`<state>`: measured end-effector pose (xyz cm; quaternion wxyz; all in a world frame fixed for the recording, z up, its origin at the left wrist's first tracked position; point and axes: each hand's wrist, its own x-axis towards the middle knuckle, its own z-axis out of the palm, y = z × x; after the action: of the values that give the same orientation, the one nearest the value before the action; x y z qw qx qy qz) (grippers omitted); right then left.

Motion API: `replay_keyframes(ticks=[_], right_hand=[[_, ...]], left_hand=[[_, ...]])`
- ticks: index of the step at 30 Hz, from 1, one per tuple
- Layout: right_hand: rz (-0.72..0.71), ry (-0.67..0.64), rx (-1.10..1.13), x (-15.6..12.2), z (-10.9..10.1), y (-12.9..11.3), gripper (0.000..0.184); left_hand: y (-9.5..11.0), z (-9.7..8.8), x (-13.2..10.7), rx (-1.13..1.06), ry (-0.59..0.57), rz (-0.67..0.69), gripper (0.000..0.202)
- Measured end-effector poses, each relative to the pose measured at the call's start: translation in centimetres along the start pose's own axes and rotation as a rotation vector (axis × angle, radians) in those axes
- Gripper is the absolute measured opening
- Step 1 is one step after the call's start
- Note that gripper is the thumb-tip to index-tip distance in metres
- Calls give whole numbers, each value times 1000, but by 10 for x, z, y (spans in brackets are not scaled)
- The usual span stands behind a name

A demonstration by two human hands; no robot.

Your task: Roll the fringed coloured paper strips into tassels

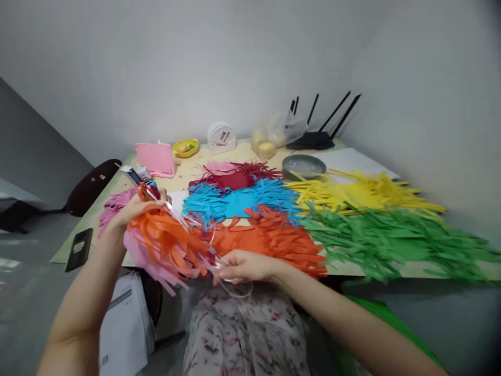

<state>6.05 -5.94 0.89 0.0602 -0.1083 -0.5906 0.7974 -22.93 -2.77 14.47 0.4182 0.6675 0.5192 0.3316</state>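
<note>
At the left front of the table my left hand (138,208) is closed around the gathered top of an orange and pink paper tassel (166,235). The fringe hangs down toward the right, over the table's front edge. My right hand (246,265) pinches a thin white string (241,295) in front of my lap; a loop of it dangles below the fingers. Pale strands run between the two hands across the tassel. Just beyond my right hand lies a stack of fringed orange paper (270,237). Fringed blue paper (242,202) and dark red paper (235,180) lie farther back.
Yellow fringed paper (364,196) and green fringed paper (403,243) cover the table's right side, the green overhanging the edge. A phone (79,249) lies at the left edge. Behind stand a pink tablet case (155,160), a yellow bowl (186,148), a grey bowl (303,167) and a black router (313,140).
</note>
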Motion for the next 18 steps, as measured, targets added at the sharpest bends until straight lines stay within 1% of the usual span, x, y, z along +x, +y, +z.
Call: replay_keyframes(ticks=[3,5,6,8,10,11,12,14,15,16,17,18], right_hand=[[28,80,-305,-22,-22,-29,53],[34,136,-541,-35,-34,-53,50],[31,167,-668,-40,-36,-66,48],[18,233,-939,-44,-32,-98,43],[20,313,-1205,-41,-18,-132,37],[11,336,-1322,-35,-11,-149,34],[-10,350,-1414,-27,-5,-165,31],[-102,348,-1487,-7,-2,-187,27],[-160,356,-1466,3,-7,-193,26],[-213,391,-1418,12,-17,-193,28],[-249,459,-1358,19,-30,-189,30],[-254,558,-1302,23,-46,-181,33]], left_hand=[[-2,-7,-5,51,-42,-70,25],[-5,-4,-5,151,-87,-118,23],[-8,0,-3,230,-101,-128,21],[-15,12,6,480,-83,-128,14],[-22,31,20,716,-27,-114,11],[-25,43,26,783,-14,-107,13],[-26,56,33,804,-25,-95,15],[-25,85,40,781,-91,-40,15],[-22,99,40,767,-140,0,15],[-19,111,39,744,-186,49,15],[-17,122,35,702,-230,110,16],[-15,128,31,637,-261,177,16]])
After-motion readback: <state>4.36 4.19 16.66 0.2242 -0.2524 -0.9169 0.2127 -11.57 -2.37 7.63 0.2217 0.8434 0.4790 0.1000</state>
